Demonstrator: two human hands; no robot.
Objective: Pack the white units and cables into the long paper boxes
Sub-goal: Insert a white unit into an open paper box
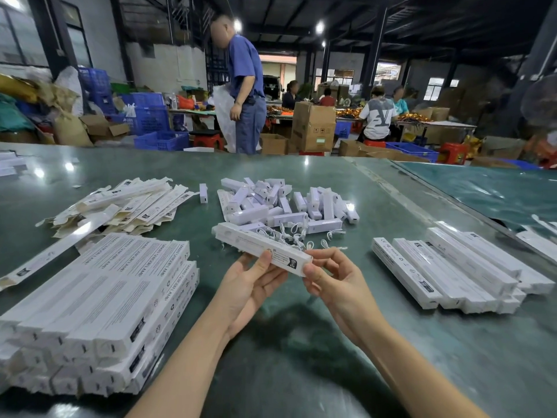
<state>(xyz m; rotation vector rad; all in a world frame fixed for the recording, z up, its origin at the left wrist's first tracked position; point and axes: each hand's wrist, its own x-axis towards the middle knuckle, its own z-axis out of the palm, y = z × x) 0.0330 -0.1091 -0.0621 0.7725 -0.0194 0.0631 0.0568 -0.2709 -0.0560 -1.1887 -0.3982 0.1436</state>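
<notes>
Both hands hold one long white paper box [256,245] level above the green table. My left hand [253,285] grips it from below, thumb on its near face. My right hand [334,279] pinches the box's right end with thumb and curled fingers. Behind the box lies a heap of white units [286,203], with several thin white cables [298,236] tangled at its near edge. One white unit [203,193] stands alone to the left of the heap.
A big stack of long boxes [99,306] fills the near left. Flat unfolded boxes [120,203] are piled at the far left. A smaller stack of boxes [458,270] lies on the right. People work beyond the table's far edge.
</notes>
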